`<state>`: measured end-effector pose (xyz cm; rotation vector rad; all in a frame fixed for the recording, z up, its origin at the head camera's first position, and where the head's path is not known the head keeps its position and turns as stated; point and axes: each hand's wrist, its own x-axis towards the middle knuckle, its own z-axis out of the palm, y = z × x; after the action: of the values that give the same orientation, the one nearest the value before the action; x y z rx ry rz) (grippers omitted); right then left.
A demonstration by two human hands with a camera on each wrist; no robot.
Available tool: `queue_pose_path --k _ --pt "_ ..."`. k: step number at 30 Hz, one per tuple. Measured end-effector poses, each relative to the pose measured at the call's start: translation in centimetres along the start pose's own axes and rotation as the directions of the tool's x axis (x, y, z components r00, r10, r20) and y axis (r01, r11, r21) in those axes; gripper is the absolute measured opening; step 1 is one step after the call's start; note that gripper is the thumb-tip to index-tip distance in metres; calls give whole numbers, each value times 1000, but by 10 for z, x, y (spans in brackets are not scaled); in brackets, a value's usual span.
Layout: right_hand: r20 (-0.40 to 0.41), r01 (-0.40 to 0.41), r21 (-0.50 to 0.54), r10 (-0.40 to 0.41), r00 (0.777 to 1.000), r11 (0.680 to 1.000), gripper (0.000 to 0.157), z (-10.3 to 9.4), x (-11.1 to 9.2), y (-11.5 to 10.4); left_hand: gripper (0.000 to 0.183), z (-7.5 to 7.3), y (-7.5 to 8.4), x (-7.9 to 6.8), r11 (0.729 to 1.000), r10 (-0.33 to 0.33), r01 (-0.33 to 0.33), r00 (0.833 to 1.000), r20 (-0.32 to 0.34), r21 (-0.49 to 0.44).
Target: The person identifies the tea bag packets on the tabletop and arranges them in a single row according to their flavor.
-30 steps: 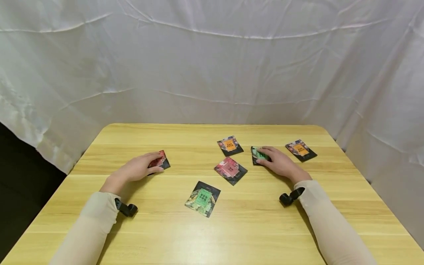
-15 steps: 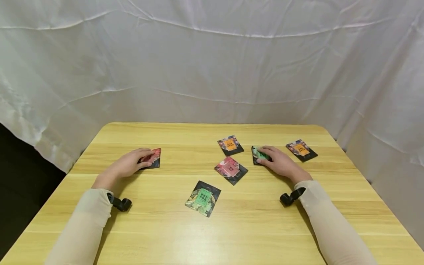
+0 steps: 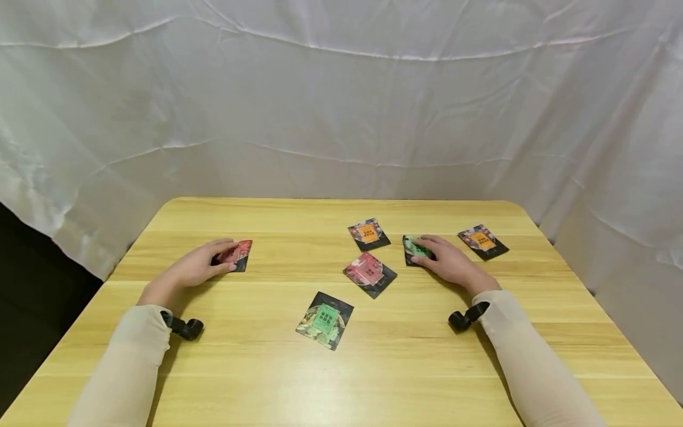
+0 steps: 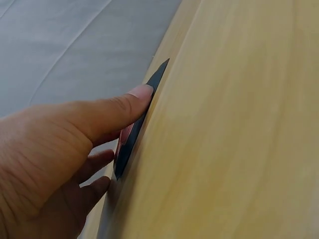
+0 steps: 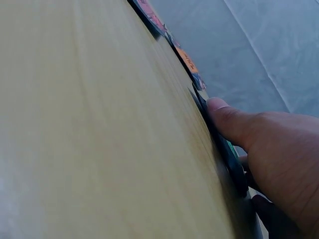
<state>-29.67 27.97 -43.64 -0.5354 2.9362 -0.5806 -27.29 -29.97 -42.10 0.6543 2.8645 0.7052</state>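
On the left of the table, my left hand [image 3: 200,264] holds a red-and-black sachet [image 3: 242,256], thumb at its near edge and fingertips over its far side. The left wrist view shows that sachet [image 4: 130,144] edge-on, lying close to the wood under the thumb. My right hand [image 3: 448,260] grips a green-and-black sachet [image 3: 411,249], its thumb along the near edge. Seen from the right wrist, this sachet [image 5: 219,144] is a thin dark strip with a bit of green. Both held sachets are partly hidden by the fingers.
An orange-labelled sachet [image 3: 369,234] lies left of my right hand, another orange one [image 3: 482,242] to its right. A pink-red sachet [image 3: 370,274] is mid-table, with a green one [image 3: 325,320] nearer me. A pale cloth [image 3: 341,107] hangs behind the wooden table [image 3: 256,379].
My left hand has moved leftward across the table, and the red-and-black sachet has slid and turned with it. My right hand has stayed at the green-and-black sachet.
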Motion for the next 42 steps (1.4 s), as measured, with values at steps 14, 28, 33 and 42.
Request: queue_pose_path --k 14,28,33,42 --pt "-5 8 5 -8 1000 1000 67 1 -4 1 67 -1 -7 -6 999 -42 42 999 9 -6" --pt "-5 9 7 -9 1000 1000 67 -1 -1 0 70 1 -13 -7 997 -60 59 998 -6 -44" --pt "0 5 0 -5 1000 1000 67 1 1 0 73 2 -15 -9 996 -66 65 998 -19 -61" --pt "-11 18 -4 -18 1000 1000 66 -1 -1 0 77 4 -16 -8 993 -81 78 996 -24 -83"
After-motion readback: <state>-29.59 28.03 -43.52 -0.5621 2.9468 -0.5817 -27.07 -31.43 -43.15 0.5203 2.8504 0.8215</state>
